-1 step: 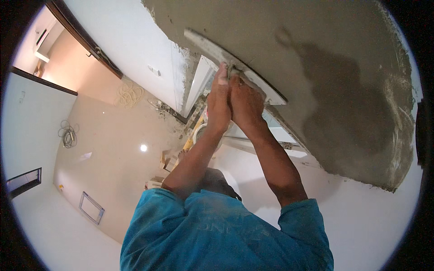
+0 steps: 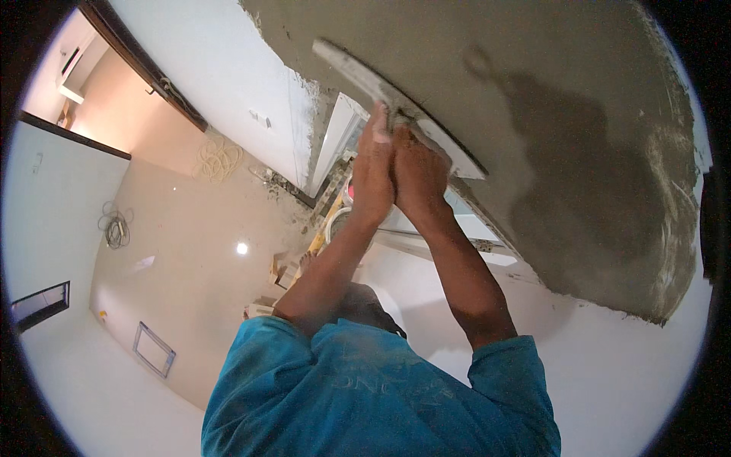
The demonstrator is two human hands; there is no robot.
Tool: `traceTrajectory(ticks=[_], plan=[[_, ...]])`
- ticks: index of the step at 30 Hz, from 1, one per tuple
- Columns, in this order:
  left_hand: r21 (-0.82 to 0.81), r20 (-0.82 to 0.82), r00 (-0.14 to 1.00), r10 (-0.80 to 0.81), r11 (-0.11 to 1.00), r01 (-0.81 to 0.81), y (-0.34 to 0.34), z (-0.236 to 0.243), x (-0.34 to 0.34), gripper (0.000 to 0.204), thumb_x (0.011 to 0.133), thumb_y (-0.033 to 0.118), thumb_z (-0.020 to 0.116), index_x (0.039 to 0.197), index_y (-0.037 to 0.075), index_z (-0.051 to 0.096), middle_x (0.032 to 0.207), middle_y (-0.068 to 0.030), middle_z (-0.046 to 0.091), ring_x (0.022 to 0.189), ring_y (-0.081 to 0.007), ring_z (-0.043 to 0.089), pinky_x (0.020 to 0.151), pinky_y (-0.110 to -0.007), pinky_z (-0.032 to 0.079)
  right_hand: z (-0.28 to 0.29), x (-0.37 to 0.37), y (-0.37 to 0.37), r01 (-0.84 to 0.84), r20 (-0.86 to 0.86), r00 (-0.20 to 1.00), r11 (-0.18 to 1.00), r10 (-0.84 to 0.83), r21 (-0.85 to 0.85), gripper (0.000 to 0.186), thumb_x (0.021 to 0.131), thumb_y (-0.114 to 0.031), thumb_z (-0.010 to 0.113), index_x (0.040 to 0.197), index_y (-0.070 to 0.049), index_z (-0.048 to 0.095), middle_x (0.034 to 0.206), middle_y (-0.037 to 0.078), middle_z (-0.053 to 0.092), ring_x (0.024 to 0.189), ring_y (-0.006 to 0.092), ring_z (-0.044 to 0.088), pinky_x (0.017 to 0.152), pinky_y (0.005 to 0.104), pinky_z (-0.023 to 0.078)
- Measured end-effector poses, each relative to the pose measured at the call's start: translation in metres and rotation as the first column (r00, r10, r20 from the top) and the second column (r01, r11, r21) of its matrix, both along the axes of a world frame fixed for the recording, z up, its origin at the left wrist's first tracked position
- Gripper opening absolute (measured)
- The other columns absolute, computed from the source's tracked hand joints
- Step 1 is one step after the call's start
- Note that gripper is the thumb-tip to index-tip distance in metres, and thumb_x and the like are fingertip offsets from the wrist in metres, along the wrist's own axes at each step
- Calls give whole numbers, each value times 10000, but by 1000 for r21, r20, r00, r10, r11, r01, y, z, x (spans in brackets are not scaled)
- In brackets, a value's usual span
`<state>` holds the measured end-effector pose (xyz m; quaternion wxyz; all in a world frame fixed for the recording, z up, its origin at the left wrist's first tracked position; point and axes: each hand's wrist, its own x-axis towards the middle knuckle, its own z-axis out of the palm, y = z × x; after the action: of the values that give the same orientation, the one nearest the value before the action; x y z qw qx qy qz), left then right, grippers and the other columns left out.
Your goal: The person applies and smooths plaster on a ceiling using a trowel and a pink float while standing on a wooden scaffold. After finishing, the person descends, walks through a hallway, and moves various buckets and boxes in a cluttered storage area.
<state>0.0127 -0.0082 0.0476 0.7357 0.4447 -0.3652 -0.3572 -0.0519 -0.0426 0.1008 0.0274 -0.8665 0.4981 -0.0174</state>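
A long plastering trowel (image 2: 346,67) lies slantwise against a stretch of wet grey plaster (image 2: 434,46) in front of me. Its blade runs from upper left to lower right. My right hand (image 2: 421,171) is closed round the trowel's grip, which the fingers mostly hide. Close against it, my left hand (image 2: 372,171) is also on the trowel, with dusty fingertips pressed near the middle of the blade. Both arms reach up, side by side.
A window opening (image 2: 335,145) cuts into the wall beneath the trowel. Below my hands are a white bucket (image 2: 335,222) and something yellow. Pale coiled cable (image 2: 219,158) and dark coiled cable (image 2: 116,230) lie on the floor. Further off lies a rectangular frame (image 2: 154,350).
The trowel has shifted slightly, its upper left end a little higher up the plaster. Both hands have moved slightly right with it.
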Motion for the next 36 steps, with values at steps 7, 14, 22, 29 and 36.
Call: traceTrajectory(ticks=[7, 14, 22, 29, 36], plan=[[-172, 616, 772, 160, 983, -66, -15, 49, -27, 623, 991, 367, 383, 1443, -52, 294, 1490, -294, 262, 1356, -423, 289, 1137, -458, 178, 31, -50, -5, 55, 331, 942, 998, -52, 0, 464, 883, -271, 613, 1193, 34, 454, 1080, 225, 579, 1009, 377, 587, 858, 457, 465], [-328, 140, 977, -160, 924, 198, 25, 72, -64, 621, 961, 340, 504, 1432, -18, 316, 1444, -253, 369, 1258, -336, 437, 1058, -442, 336, 64, -101, 42, 50, 559, 828, 990, 30, -129, 404, 915, -285, 603, 1170, 17, 519, 1017, 221, 621, 943, 385, 619, 816, 466, 476], [468, -456, 884, -102, 818, 335, 121, -15, -39, 231, 1006, 275, 474, 1032, 64, 566, 880, 1, 582, 808, -74, 539, 772, -238, 442, -11, -85, 93, -264, 402, 895, 957, 195, 124, 410, 866, -309, 648, 1152, -25, 574, 1044, 198, 589, 946, 378, 608, 804, 458, 502], [588, -30, 999, -17, 808, 31, 146, -77, -32, 231, 997, 269, 493, 1070, 61, 566, 982, -57, 623, 856, -151, 589, 789, -316, 477, -83, -87, 114, -204, 558, 828, 960, 63, 194, 333, 855, -268, 665, 1113, -68, 598, 1029, 131, 582, 902, 328, 615, 783, 413, 506], [784, -394, 685, 613, 613, -98, 205, -300, 16, 293, 988, 326, 509, 1085, 54, 557, 901, -30, 552, 803, -161, 541, 703, -326, 465, -371, -190, 133, 323, 111, 866, 715, -488, 620, 279, 883, -318, 630, 957, -49, 624, 907, 137, 635, 850, 315, 626, 753, 411, 497]])
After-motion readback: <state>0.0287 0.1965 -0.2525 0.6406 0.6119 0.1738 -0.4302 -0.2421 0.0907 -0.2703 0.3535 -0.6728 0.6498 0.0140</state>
